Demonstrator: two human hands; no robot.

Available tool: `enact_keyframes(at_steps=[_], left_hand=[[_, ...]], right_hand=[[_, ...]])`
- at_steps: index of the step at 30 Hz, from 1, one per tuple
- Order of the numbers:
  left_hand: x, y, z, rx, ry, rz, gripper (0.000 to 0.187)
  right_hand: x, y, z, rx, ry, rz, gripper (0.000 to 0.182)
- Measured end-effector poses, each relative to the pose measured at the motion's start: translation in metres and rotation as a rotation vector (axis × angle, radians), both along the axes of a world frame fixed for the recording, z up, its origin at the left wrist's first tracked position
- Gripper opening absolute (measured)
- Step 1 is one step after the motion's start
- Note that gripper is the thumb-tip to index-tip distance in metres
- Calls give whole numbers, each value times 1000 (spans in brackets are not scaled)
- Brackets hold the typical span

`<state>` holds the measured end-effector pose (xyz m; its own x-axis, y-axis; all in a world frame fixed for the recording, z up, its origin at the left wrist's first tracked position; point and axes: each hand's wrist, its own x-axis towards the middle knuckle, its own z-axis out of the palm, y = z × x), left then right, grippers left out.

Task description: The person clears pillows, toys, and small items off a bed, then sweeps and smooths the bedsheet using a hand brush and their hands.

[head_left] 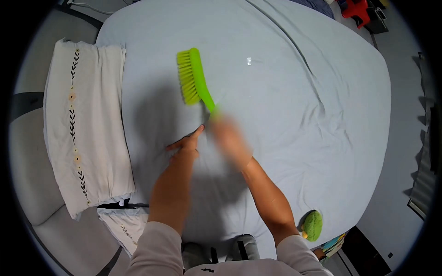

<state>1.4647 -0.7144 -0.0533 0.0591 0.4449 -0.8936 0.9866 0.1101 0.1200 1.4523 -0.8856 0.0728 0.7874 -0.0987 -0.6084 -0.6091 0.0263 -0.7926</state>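
The right hand [230,142], at the middle of the frame, is closed around the handle of a green brush [197,73]. This hand is blurred, so I cannot tell the exact position of each finger. The brush is in the upper part of the frame, left of the middle; its head points to the top and its yellow-green bristles face to the left side. Whether the bristles touch the bed sheet [285,106], I cannot tell.

The left hand [188,143] is just to the left of the right hand and a little lower. It is open, with the fingers spread, it holds nothing, and it seems to rest on the pale sheet.

A white pillow [101,124] with an embroidered flower band lies at the left of the frame. A green plush object [313,225] lies at the lower right, near the sheet's edge.
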Motion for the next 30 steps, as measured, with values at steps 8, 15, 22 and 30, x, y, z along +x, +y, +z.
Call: enact_keyframes(at_steps=[8, 15, 22, 30], left_hand=[[-5, 4, -9, -45, 8, -23, 156], [-2, 2, -8, -3, 25, -42, 157], [-6, 3, -13, 36, 37, -102, 158], [-8, 9, -12, -106, -86, 41, 159]], right_hand=[[-44, -287, -46, -215, 35, -921, 42], [-27, -169, 34, -293, -43, -457, 35], [2, -53, -10, 66, 121, -52, 36], [-44, -325, -24, -361, 6, -903, 37]])
